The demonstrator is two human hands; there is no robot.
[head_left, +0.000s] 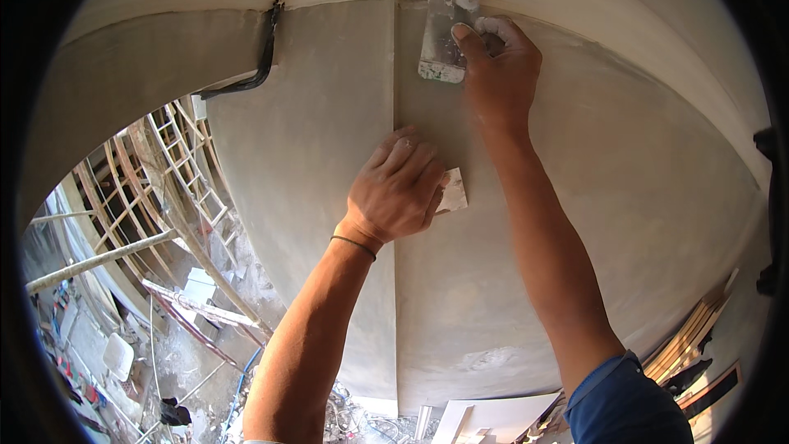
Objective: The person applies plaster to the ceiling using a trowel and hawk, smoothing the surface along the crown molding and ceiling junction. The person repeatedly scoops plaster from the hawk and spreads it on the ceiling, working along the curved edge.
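Note:
High on the grey plastered wall point(575, 238), my right hand point(505, 74) is closed around the grip of a rectangular plastering trowel point(444, 29). Its metal blade is smeared with white plaster and lies against or very near the wall, just below the curved ceiling edge. Lower and to the left, my left hand point(394, 185) has its fingers curled round a small putty knife point(453, 194). Only its pale, plaster-coated blade shows; the handle is hidden in the hand. A straight vertical edge line point(395, 296) in the wall runs behind the left hand.
Black cables point(267, 53) hang from the ceiling joint at the upper left. Beyond the wall's left edge are a metal scaffold pipe point(103, 261), a ladder point(185, 164) and a littered floor. White boards point(497, 419) lie at the bottom; wooden strips point(686, 337) lean at the right.

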